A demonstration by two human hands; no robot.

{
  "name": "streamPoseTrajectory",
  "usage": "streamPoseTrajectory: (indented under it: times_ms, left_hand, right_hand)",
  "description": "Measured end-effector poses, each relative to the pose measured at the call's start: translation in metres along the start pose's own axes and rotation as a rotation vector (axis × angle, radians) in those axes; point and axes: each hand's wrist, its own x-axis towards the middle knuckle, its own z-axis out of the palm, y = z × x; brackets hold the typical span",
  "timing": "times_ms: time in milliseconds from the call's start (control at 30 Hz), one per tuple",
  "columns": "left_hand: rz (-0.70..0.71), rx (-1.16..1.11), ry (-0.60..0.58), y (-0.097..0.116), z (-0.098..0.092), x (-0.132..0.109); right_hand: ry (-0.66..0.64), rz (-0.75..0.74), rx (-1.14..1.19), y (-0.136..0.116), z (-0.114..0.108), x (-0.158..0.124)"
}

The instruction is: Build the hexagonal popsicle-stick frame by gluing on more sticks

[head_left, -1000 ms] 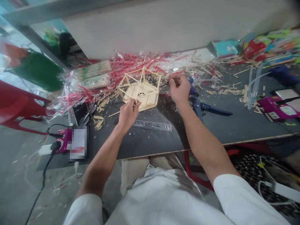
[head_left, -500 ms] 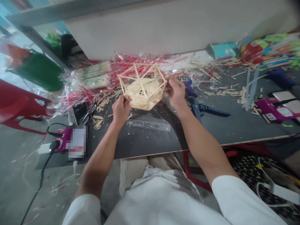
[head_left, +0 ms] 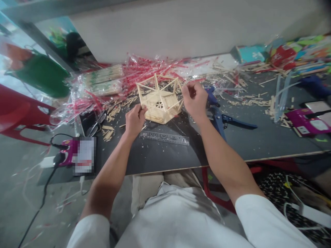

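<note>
A pale wooden stick model [head_left: 161,103], many-sided with a low stacked wall and an open frame of posts and bars above, rests at the middle of the dark table. My left hand [head_left: 136,120] pinches its left side between thumb and fingers. Just off its right side is my right hand [head_left: 195,100], raised, thumb and forefinger brought together; whether something small is between them I cannot make out. A clear plastic ruler [head_left: 164,137] lies in front of the model. Blue-handled cutters [head_left: 219,120] lie beside my right forearm.
Behind the model are red-and-clear plastic wrappers [head_left: 155,65] and packed stick bundles [head_left: 103,81]. Loose sticks [head_left: 248,100] litter the table. A blue glue gun [head_left: 314,86] and a purple power strip [head_left: 307,122] sit at right; another purple power strip [head_left: 68,151] and a phone are at left.
My right hand has come away from the model's upper right corner and lifted slightly. The model has shifted a little to the right and tilts differently, with my left hand still on it.
</note>
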Motion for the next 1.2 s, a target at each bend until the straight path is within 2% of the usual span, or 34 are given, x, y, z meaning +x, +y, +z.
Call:
streamPoseTrajectory:
  times_ms: [100,200,333,467,533,633,800,900,1000,1200]
  left_hand:
    - [0.082,0.065,0.029,0.005,-0.003,-0.002]
    - [0.164,0.12,0.043,0.01,-0.005,-0.004]
    - [0.24,0.156,0.073,0.01,-0.004,-0.006]
    - [0.259,0.159,0.084,0.011,-0.003,-0.007]
    - [0.252,0.144,0.082,0.013,-0.003,-0.008]
    - [0.245,0.108,0.077,0.017,-0.004,-0.009]
    - [0.287,0.106,0.132,0.017,-0.005,-0.009]
    - [0.263,0.144,0.119,0.016,-0.005,-0.009]
    - [0.244,0.144,0.101,0.016,-0.005,-0.009]
    - [0.317,0.12,0.16,0.013,-0.002,-0.008]
  right_hand:
    - [-0.092,-0.123,-0.132,-0.03,-0.009,-0.006]
    - [-0.192,-0.1,-0.139,-0.054,-0.016,-0.011]
    - [-0.281,0.093,-0.054,-0.069,-0.026,-0.015]
    - [-0.517,0.401,0.206,-0.08,-0.033,-0.017]
    - [-0.583,0.514,0.344,-0.083,-0.032,-0.018]
    - [-0.563,0.59,0.469,-0.084,-0.026,-0.018]
    - [-0.55,0.701,0.565,-0.081,-0.02,-0.016]
    - [-0.553,0.741,0.589,-0.083,-0.018,-0.016]
    - [-0.542,0.759,0.575,-0.086,-0.017,-0.016]
    - [-0.507,0.723,0.556,-0.092,-0.015,-0.018]
